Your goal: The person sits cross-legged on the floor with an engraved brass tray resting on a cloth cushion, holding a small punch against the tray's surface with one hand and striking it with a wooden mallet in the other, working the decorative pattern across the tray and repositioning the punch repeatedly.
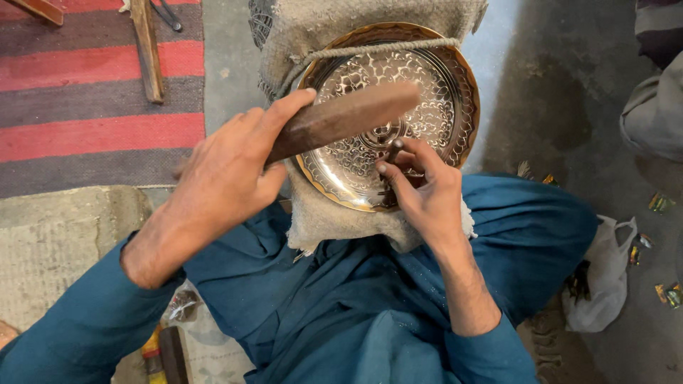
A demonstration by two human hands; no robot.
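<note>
A round engraved metal plate (434, 107) with a brassy rim lies on a burlap-covered block (334, 220), tied with a rope across its top. My left hand (224, 174) grips a long brown wooden bar (341, 117) raised over the plate. My right hand (423, 192) pinches a thin dark metal punch (392, 151) upright against the plate's lower middle. My legs in blue cloth sit under the block.
A red and grey striped rug (92, 92) with wooden sticks (147, 50) lies at upper left. A white plastic bag (605, 277) and small wrappers sit on the concrete floor at right. Another person's clothed knee (651, 114) is at far right.
</note>
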